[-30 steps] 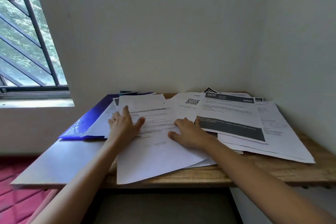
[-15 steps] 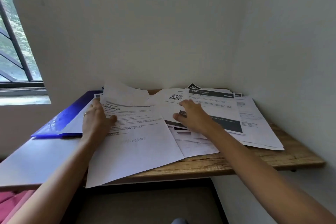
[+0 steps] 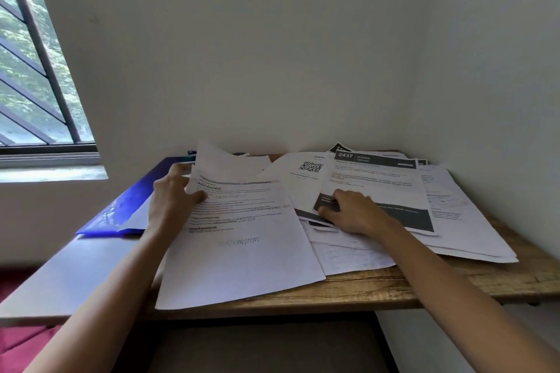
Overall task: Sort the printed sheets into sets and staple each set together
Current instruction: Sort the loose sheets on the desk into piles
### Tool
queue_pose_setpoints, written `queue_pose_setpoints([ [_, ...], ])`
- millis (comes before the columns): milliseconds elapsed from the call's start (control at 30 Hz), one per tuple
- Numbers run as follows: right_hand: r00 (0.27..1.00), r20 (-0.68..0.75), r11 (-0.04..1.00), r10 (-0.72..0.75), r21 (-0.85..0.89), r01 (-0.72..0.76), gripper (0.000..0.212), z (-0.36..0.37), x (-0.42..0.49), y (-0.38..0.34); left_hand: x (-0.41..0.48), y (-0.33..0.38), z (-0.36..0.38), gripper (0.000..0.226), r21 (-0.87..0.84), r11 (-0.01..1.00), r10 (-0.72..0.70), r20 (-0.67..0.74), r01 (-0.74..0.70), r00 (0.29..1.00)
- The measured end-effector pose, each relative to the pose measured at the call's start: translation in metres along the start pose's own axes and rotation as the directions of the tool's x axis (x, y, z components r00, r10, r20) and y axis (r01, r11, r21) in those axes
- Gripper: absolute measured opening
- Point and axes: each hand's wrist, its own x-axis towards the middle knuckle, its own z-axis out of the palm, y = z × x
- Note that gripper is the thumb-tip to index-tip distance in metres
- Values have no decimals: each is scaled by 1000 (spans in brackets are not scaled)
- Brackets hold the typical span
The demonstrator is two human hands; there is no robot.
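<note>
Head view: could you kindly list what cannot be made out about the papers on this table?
- Front sheet: its print is blurred and unreadable in the head view.
- Left hand: its fingertips are hidden behind the front sheet it holds.
- Under the dark-banded sheet: more sheets lie covered by it and the right hand, so their number is unclear.
- Stapler: none is visible. The papers could hide one.

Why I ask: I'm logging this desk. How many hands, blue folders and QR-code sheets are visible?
Hands: 2 (left hand, gripping a text sheet; right hand)
Blue folders: 1
QR-code sheets: 1
Total: 4
</note>
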Motion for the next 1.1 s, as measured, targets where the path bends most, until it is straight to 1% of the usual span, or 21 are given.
queue_pose_setpoints([
  [100,999,42,999,14,-45,-12,48,-7,3,-2,1,-5,1,52,-3,1000,-6,-29,6,1000],
  [133,999,49,999,18,-50,-15,44,-8,5,-1,2,-6,2,50,13,1000,-1,-47,1,999],
  [200,997,67,999,26,-41,-23,38,-14,7,0,6,-4,3,44,63,998,30,-89,-24,996],
  [267,998,55,999,34,-34,-32,40,-24,13,-1,12,2,4,41,86,994,71,-121,-61,990],
  [333,1000,5,1000,-1,3,1,36,-31,25,-2,18,11,6,37,30,998,61,-106,-58,992],
  [400,997,-19,995,-78,53,79,47,-32,39,0,26,21,10,33,-65,998,-4,-64,0,998],
  [467,990,36,988,-139,80,135,54,-30,49,2,32,30,16,28,-109,993,-38,-24,35,999],
  [500,984,90,985,-155,84,148,56,-26,53,3,33,32,20,24,-110,993,-44,-13,42,999],
  [600,943,293,986,-158,-3,166,62,-18,60,12,30,27,32,14,-124,990,-72,19,73,997],
  [633,931,329,985,-155,-20,172,63,-16,62,15,29,22,37,15,-124,990,-69,20,71,997],
  [733,911,363,980,-194,31,197,62,-21,65,24,31,10,47,16,-120,991,-64,25,67,998],
  [800,895,383,972,-231,61,225,51,-32,67,25,34,8,51,15,-134,989,-61,13,62,998],
  [833,895,369,968,-249,68,241,44,-39,70,26,35,8,52,14,-139,989,-59,9,60,998],
  [867,909,325,965,-261,70,252,39,-46,76,26,35,9,53,13,-139,989,-58,3,58,998],
  [933,954,156,966,-255,91,243,31,-57,98,31,36,10,53,13,-152,986,-65,-7,63,998],
  [967,969,62,968,-239,99,232,28,-59,112,35,36,11,53,14,-157,985,-70,-15,66,997],
  [1033,979,-83,975,-185,110,193,23,-58,140,43,35,12,52,15,-167,984,-75,-33,68,997],
  [1100,986,-142,986,-92,129,110,25,-54,165,49,35,13,52,15,-188,980,-79,-45,70,996],
])
